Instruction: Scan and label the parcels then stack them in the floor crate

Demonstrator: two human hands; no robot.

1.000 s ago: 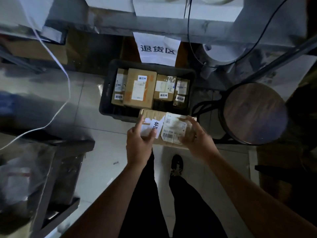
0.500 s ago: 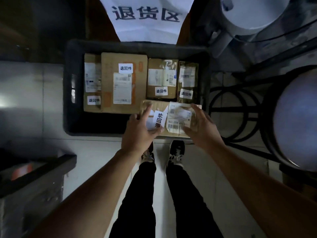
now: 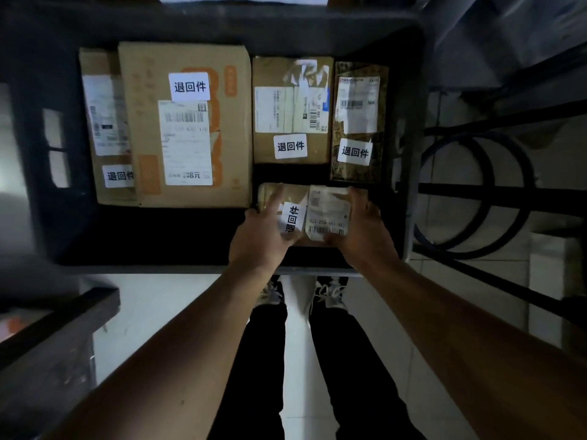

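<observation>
With our left hand [image 3: 260,239] and right hand [image 3: 362,230], fingers clamped on the labelled parcel [image 3: 313,214], we hold it inside the floor crate [image 3: 47,154], near its front right corner

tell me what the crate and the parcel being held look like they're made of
Crate: looks like dark moulded plastic, matt, with slotted handle cut-outs in its wall. Parcel, held by the left hand and right hand: brown cardboard, seemingly under glossy tape, with white paper labels.

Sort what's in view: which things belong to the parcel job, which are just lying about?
Job: small parcel held by left hand and right hand; floor crate; four labelled parcels, including large box.
Lying about: black metal frame; dark bench.
</observation>
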